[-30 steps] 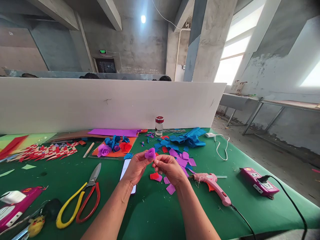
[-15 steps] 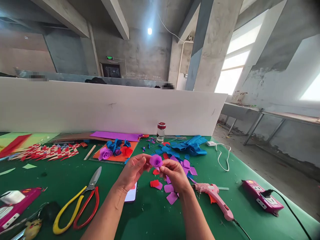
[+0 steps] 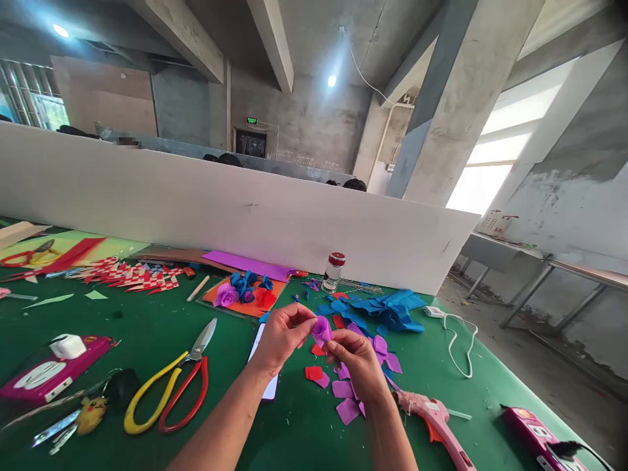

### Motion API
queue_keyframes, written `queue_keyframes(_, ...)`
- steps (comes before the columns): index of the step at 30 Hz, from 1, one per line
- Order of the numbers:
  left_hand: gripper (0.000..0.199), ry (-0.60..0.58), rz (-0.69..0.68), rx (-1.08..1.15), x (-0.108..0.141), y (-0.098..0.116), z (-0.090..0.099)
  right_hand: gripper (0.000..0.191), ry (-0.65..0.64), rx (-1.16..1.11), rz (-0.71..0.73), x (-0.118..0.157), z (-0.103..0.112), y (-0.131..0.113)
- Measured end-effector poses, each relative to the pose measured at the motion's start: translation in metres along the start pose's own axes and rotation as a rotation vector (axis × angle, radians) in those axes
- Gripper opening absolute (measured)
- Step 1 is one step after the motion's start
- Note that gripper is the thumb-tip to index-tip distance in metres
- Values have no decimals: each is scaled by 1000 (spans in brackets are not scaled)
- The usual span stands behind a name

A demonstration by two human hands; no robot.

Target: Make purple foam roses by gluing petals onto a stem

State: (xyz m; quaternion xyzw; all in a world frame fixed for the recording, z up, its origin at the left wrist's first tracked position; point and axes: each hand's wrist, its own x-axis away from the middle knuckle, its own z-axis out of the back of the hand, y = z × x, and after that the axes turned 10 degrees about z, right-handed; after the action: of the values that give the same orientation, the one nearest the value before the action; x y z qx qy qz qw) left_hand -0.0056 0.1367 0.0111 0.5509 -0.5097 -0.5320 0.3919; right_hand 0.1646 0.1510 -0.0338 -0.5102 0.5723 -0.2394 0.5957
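A small purple paper rose point(image 3: 321, 331) is held up above the green table between both hands. My left hand point(image 3: 288, 335) pinches its left edge with thumb and fingertips. On its lower right side, my right hand point(image 3: 354, 356) pinches it too. Loose purple petals point(image 3: 347, 411) and red pieces point(image 3: 314, 373) lie beneath and beside my right hand. A phone point(image 3: 271, 386) is partly hidden under my left hand. Finished purple, blue and red flowers point(image 3: 226, 294) rest on an orange sheet to the left.
Large scissors point(image 3: 196, 353) lie at left, a pink glue gun point(image 3: 432, 415) at right. Blue paper point(image 3: 392, 309), a glass jar point(image 3: 333, 271) and a white cable point(image 3: 464, 327) are farther back. Power strips point(image 3: 537, 435) sit at both sides. A white partition point(image 3: 235, 196) crosses behind.
The view has turned left and tilted, so the table things appear shifted right. Both hands still hold the purple rose, which is now turned a little differently.
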Motion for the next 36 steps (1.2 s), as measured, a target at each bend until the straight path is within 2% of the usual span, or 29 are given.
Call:
queue_keyframes(5, 17, 75, -69, -92, 1, 2, -2, 19, 23, -1, -13, 0, 2, 2)
queue_keyframes(10, 21, 142, -50, 35, -1, 0, -2, 21, 79, -88, -28, 0, 2, 4)
queue_keyframes(12, 21, 110, -9, 61, -2, -3, -3, 22, 108, -151, -39, 0, 1, 5)
queue_keyframes(17, 21, -68, 78, 33, -3, -7, -7, 23, 134, -272, -73, 0, -2, 5)
queue_keyframes(23, 20, -106, 99, 35, -1, -7, -14, 27, 142, -377, -133, -3, -6, 4)
queue_keyframes(36, 13, -165, 125, 78, -9, -25, -15, 32, 91, -446, -100, -9, -6, 3)
